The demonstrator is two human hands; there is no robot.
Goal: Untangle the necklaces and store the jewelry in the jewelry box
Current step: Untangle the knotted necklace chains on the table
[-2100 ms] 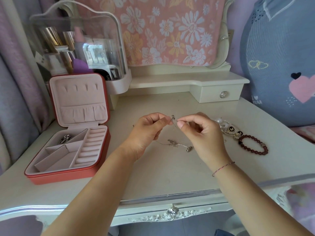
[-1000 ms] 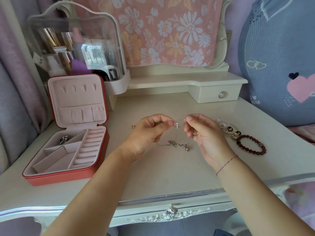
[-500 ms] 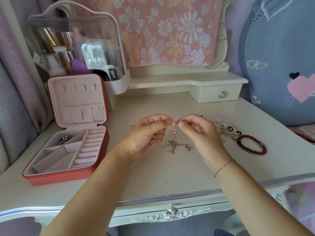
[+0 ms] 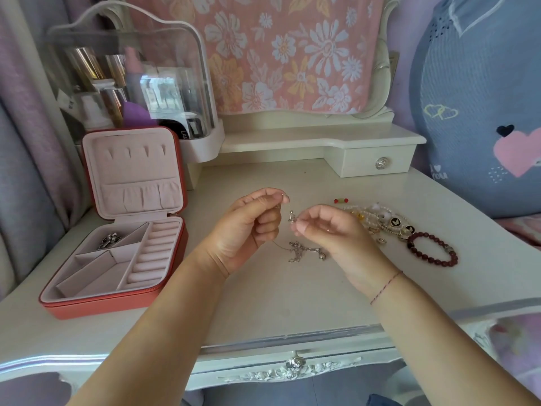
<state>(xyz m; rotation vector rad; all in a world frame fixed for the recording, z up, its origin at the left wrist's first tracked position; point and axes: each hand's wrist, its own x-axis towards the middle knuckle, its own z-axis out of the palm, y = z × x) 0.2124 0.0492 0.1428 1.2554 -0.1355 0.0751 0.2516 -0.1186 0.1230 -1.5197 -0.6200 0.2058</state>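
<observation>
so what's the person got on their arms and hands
Both forearms are bare, no sleeves in view. The right hand has a thin ring on one finger, and a thin reddish string bracelet circles that wrist. Nothing shows on the left hand.

Cream-white painted tabletop [image 4: 263,303], glossy front edge. Raised cream rear shelf [image 4: 292,137] with one small drawer and a silver rose-shaped knob [image 4: 381,163]. Front drawer with carved floral trim [image 4: 289,375] under the tabletop edge. Pink floral cloth [image 4: 292,54] draped over a cream scrolled mirror frame [image 4: 383,68]. Clear acrylic cosmetics cabinet [image 4: 146,54], rear left. Lilac curtain [image 4: 26,171], far left. Blue-grey plush cushion with pink heart [image 4: 474,98], right. Soft, even daylight.
</observation>
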